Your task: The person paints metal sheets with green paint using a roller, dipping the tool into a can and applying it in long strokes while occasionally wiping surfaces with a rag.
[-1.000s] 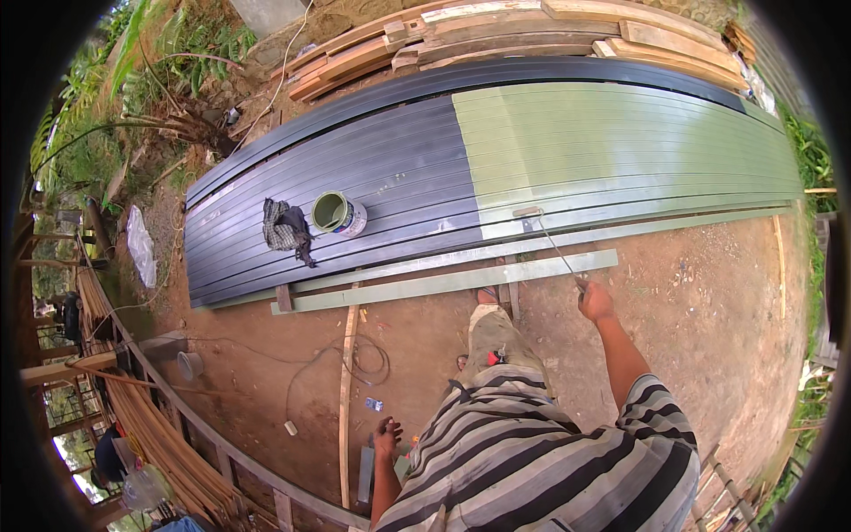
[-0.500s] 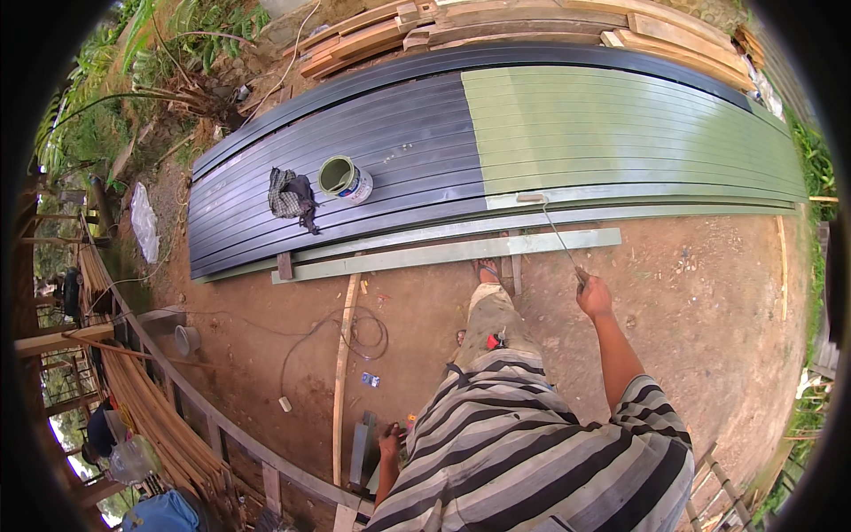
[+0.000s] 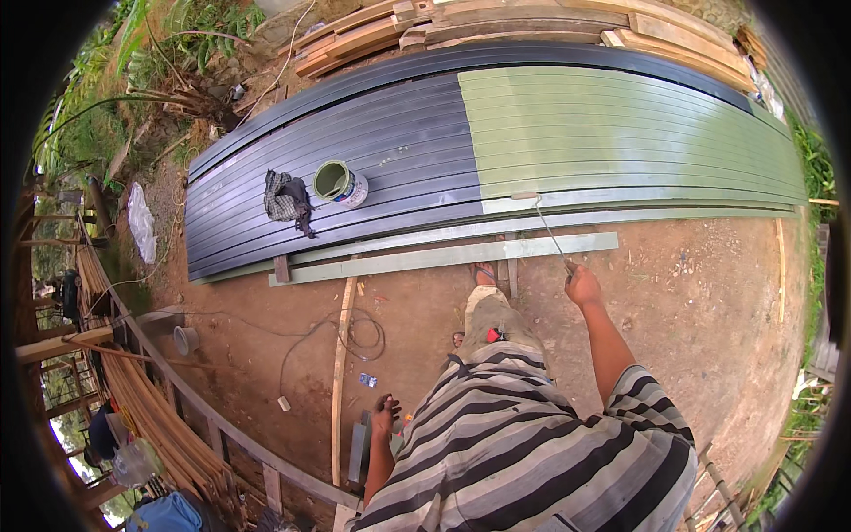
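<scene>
My right hand (image 3: 582, 285) is closed round the handle of a paint roller (image 3: 554, 236). Its narrow roller head (image 3: 525, 196) rests on the near boards, close to the line where green paint meets dark boards. The row of long boards (image 3: 390, 133) is dark on the left, and a green painted part (image 3: 567, 129) covers the right. A paint tin (image 3: 356, 191) with green inside stands on the dark part, beside a crumpled dark checked cloth (image 3: 288, 204). My left hand (image 3: 386, 413) hangs by my side with fingers loosely apart, holding nothing I can see.
A separate pale green strip (image 3: 399, 266) lies along the near edge, by my foot. Stacked timber (image 3: 532, 31) is behind the boards. On the dirt ground lie a coiled hose or cable (image 3: 355, 337), a long wooden batten (image 3: 342, 381) and a small bucket (image 3: 185, 339).
My right hand and the roller have shifted slightly left along the near boards. My left hand has risen a little, its fingers more spread.
</scene>
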Motion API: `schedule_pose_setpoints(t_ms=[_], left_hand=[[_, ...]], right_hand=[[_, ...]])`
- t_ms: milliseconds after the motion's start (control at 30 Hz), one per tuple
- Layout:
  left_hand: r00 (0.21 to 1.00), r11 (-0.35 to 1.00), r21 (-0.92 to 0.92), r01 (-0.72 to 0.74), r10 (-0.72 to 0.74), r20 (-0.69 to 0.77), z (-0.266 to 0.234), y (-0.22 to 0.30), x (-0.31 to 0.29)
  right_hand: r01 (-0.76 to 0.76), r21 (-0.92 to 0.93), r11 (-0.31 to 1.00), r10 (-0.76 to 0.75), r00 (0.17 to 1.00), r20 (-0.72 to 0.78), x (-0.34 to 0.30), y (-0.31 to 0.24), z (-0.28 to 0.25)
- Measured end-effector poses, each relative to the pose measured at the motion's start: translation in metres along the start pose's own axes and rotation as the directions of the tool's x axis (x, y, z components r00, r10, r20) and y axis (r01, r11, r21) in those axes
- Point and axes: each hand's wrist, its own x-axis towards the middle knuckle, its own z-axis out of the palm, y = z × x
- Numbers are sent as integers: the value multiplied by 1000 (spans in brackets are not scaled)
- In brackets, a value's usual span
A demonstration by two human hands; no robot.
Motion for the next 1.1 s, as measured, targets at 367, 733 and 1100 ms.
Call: schedule_pose_setpoints(t_ms=[367, 733, 1100], left_hand=[[1000, 1000, -13, 6, -6, 4, 12, 24, 23], [997, 991, -107, 74, -77, -26, 8, -14, 9], [992, 985, -140, 97, -107, -62, 13, -44, -2]], right_hand=[[48, -83, 995, -44, 998, 47, 0, -23, 22], [90, 20, 996, -90, 996, 0, -3, -57, 36], [116, 14, 993, -116, 993, 28, -4, -87, 56]])
